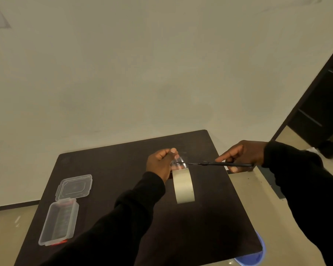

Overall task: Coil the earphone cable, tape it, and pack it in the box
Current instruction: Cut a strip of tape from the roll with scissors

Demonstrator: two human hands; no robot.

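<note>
A roll of clear tape (183, 187) hangs over the dark table (123, 169), dangling from a strip of tape (179, 162) pinched in my left hand (161, 164). My right hand (242, 155) grips black scissors (210, 163) held level, with the blade tips at the strip just above the roll. A clear plastic box (59, 221) lies open at the table's left, its hinged lid (74, 187) flat beyond it. Something dark and red lies inside the box; I cannot tell whether it is the earphone cable.
A plain wall stands behind the table. A dark door or cabinet (323, 104) is at the far right. A blue round object (256, 254) shows on the floor under the table's near right corner.
</note>
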